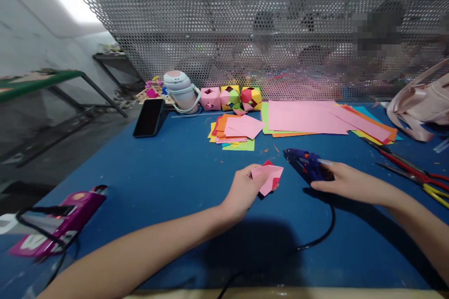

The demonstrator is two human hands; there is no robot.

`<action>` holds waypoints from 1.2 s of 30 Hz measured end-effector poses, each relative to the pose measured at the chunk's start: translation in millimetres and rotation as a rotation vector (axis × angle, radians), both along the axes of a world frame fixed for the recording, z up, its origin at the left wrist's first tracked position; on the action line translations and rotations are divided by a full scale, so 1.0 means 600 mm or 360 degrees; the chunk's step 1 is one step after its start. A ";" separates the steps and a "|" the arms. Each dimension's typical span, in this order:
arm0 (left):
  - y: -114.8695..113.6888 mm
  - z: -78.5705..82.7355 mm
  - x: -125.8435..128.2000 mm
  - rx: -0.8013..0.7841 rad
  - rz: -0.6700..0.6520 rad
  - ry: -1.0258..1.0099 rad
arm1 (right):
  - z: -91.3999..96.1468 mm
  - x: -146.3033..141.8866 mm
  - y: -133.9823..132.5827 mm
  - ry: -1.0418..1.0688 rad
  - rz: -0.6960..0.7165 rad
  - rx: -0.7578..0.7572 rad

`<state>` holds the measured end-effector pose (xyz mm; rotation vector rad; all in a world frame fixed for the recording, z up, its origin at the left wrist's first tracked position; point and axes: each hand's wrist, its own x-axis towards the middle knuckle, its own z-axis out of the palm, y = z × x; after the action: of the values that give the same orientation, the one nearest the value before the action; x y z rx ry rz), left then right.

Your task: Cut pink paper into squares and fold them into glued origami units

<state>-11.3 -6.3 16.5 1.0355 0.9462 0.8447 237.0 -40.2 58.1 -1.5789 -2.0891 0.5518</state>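
Note:
Near the middle of the head view, my left hand [247, 189] pinches a small folded paper piece [268, 177], pink with red parts showing at its edges. Some of the piece is covered by my thumb. To its right, my right hand [338, 178] is wrapped round the handle of a dark blue glue gun [306, 161]. The gun's nozzle points left, toward the folded paper but apart from it. A black cord [328, 231] runs from the gun down toward the table's front edge.
Behind my hands lie square coloured papers [242, 128] and larger sheets [305, 117]. Folded paper balls [230, 98], a bottle [180, 93] and a phone [149, 117] stand farther back. Scissors [421, 175] lie right; a purple power strip [66, 222] sits left. A perforated metal screen [224, 23] closes the back.

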 end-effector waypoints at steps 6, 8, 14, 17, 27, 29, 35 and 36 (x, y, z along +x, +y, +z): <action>0.006 -0.005 -0.001 0.0088 0.0042 0.0122 | -0.038 -0.051 0.003 -0.0013 -0.0304 0.0075; 0.009 -0.009 -0.001 0.0139 0.0066 0.0168 | -0.035 -0.056 -0.006 0.0080 -0.0226 0.0120; 0.013 -0.011 0.000 0.0249 0.0067 0.0231 | -0.011 -0.081 -0.045 0.0108 0.0104 0.0313; 0.011 -0.007 0.000 0.0293 0.0022 0.0258 | -0.012 -0.088 -0.049 -0.0052 0.0201 0.0405; 0.008 -0.003 0.001 0.0308 0.0013 0.0263 | -0.014 -0.087 -0.046 -0.0216 0.0272 0.0593; 0.008 -0.004 0.001 0.0298 0.0013 0.0254 | -0.014 -0.087 -0.047 -0.0227 0.0279 0.0623; 0.007 -0.008 0.001 0.0284 0.0046 0.0236 | -0.008 -0.085 -0.048 -0.0270 0.0276 0.0608; 0.007 -0.008 0.001 0.0280 0.0047 0.0231 | -0.006 -0.085 -0.048 -0.0262 0.0271 0.0613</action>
<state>-10.6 -1.9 11.8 1.2503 1.0251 0.8986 186.2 -69.0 54.2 -1.2700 -2.2963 0.0625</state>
